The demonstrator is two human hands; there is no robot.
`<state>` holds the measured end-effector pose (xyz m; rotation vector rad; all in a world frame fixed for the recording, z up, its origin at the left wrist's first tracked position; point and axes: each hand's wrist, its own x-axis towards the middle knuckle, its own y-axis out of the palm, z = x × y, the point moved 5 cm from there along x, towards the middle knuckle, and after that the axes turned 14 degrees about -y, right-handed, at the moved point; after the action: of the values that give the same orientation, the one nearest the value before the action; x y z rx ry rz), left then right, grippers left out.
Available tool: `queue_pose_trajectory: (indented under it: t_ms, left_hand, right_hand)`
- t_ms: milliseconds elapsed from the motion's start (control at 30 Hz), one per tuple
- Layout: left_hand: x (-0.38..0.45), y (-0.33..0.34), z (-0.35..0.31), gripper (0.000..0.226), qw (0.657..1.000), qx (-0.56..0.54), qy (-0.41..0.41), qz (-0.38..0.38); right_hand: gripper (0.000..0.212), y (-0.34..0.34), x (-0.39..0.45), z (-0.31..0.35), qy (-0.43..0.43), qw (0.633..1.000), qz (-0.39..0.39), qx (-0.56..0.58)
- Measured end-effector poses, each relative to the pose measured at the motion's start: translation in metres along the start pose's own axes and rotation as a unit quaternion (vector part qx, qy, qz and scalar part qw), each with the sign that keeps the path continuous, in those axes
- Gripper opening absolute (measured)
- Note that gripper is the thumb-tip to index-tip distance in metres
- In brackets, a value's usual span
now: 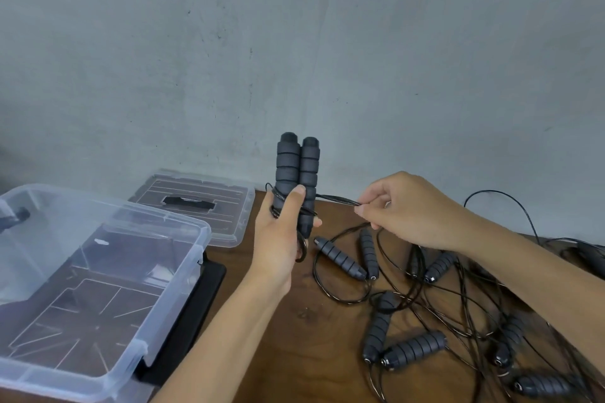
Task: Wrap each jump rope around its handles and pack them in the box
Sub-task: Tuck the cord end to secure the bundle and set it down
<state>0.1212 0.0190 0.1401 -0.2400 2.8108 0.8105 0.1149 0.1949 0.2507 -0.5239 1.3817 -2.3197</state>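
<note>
My left hand (281, 232) grips two dark grey foam handles (296, 173) held upright side by side, with black rope looped around their lower part. My right hand (406, 209) pinches the black rope (337, 200) just to the right of the handles, pulled taut. A clear plastic box (183, 275) stands open at the left and holds no rope that I can see. More jump ropes (412, 347) lie tangled on the wooden table at the right, with several grey handles among black cords.
The box's clear lid (229, 206) lies flat behind the box, near the grey wall. A black slab (209, 285) sits under the box's right side. The wooden table (311, 321) shows between box and rope pile.
</note>
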Motion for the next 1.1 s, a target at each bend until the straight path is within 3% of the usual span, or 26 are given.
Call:
queue_pose_trajectory:
  t_ms: [167, 300, 400, 467, 567, 667, 767, 867, 1033, 1100]
  left_hand:
    - [-0.001, 0.005, 0.002, 0.017, 0.999, 0.023, 0.031, -0.014]
    - [0.001, 0.006, 0.000, 0.010, 0.979, 0.160, 0.120, -0.045]
    - [0.006, 0.006, 0.001, 0.012, 0.945, 0.282, 0.152, -0.064]
    - [0.009, 0.006, 0.001, 0.018, 0.931, 0.331, 0.144, -0.063]
    - [0.013, 0.005, 0.000, 0.026, 0.909, 0.394, 0.129, -0.040]
    - [0.014, 0.007, 0.002, 0.028, 0.887, 0.450, 0.094, 0.033]
    - [0.005, 0.014, 0.002, 0.027, 0.846, 0.519, 0.082, 0.084]
    - [-0.001, 0.019, -0.003, 0.027, 0.817, 0.561, 0.091, 0.092]
    - [-0.011, 0.022, -0.009, 0.021, 0.790, 0.587, 0.096, 0.149]
    - [-0.019, 0.026, -0.009, 0.018, 0.788, 0.576, 0.095, 0.195]
  right_hand:
    - [0.020, -0.007, -0.009, 0.005, 0.016, 0.992, 0.016, -0.122]
    - [0.043, -0.018, -0.008, 0.012, 0.029, 0.976, 0.005, -0.216]
    - [0.035, -0.023, -0.005, 0.030, -0.015, 0.963, -0.036, -0.268]
    - [0.027, -0.020, -0.002, 0.042, -0.048, 0.957, -0.014, -0.286]
    - [0.021, -0.016, 0.002, 0.050, -0.085, 0.948, 0.038, -0.304]
    - [0.024, -0.017, 0.008, 0.052, -0.127, 0.936, 0.066, -0.323]
    - [0.027, -0.016, 0.015, 0.053, -0.176, 0.918, 0.075, -0.348]
    - [0.026, -0.017, 0.022, 0.050, -0.196, 0.922, 0.074, -0.325]
    - [0.006, -0.026, 0.033, 0.035, -0.160, 0.972, 0.062, -0.159]
    - [0.009, -0.030, 0.036, 0.030, -0.143, 0.984, 0.059, -0.084]
